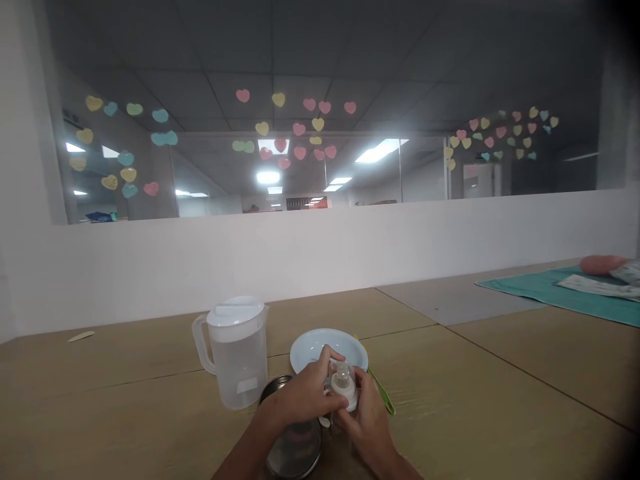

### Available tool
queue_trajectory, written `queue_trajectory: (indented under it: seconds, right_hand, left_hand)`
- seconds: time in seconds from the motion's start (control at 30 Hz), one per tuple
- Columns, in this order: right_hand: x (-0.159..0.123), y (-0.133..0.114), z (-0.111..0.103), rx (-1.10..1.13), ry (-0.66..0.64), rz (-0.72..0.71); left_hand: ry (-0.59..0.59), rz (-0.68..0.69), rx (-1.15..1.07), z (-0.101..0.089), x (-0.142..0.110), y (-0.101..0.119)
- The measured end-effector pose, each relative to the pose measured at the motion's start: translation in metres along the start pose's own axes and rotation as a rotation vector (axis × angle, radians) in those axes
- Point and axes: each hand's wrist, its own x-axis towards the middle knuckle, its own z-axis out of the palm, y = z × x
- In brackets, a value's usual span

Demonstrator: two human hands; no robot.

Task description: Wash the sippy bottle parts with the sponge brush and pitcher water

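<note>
A baby bottle (343, 381) with a clear teat and a white collar is between my two hands, above the near part of the table. My left hand (309, 393) grips its top from the left, with the thumb across the front of the collar. Around the bottle's right side curl the fingers of my right hand (369, 415). My hands hide much of the bottle's body. Beneath my left wrist is a round metal container (295, 448), partly covered by the arm. A small white piece (325, 422), perhaps a spoon end, shows below my left hand.
Left of my hands stands a translucent lidded pitcher (240, 370). Behind them is a white bowl (320, 341), with a green-handled utensil (384, 393) to its right. A teal cloth (535, 285) lies far right. A wall with a window (320, 160) backs the table.
</note>
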Motion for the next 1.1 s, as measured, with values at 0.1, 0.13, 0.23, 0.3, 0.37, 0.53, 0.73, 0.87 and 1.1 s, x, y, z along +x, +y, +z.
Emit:
queue_trajectory:
  seconds: [0.1,0.13,0.23,0.3,0.37,0.53,0.73,0.87,1.1]
  right_hand:
    - [0.0,0.0,0.0,-0.004,-0.009,-0.009]
    - [0.0,0.0,0.001,-0.012,-0.009,-0.011]
    - [0.0,0.0,0.001,-0.037,-0.011,-0.004]
    - [0.002,-0.001,0.0,-0.06,-0.025,0.027]
    - [0.003,-0.002,-0.002,-0.092,-0.056,0.067]
    - [0.006,-0.002,-0.008,-0.108,-0.111,0.111]
    - [0.005,-0.003,-0.01,-0.09,-0.129,0.067]
    - [0.006,-0.006,-0.01,-0.104,-0.134,0.015]
    - [0.008,-0.004,-0.009,-0.183,-0.101,-0.064]
  left_hand:
    - [0.055,0.014,0.032,0.003,0.002,-0.001]
    - [0.072,0.018,0.038,0.004,0.002,-0.001]
    - [0.107,0.02,0.088,0.006,0.002,0.002]
    - [0.113,0.018,0.147,0.006,0.001,0.006]
    - [0.117,0.026,0.202,0.008,0.001,0.01]
    - [0.133,0.015,0.309,0.014,0.003,0.016]
    - [0.202,0.017,0.159,0.01,0.001,0.019]
    - [0.455,0.054,0.04,-0.01,-0.002,0.02]
    - [0.405,-0.031,0.44,-0.018,0.005,-0.016]
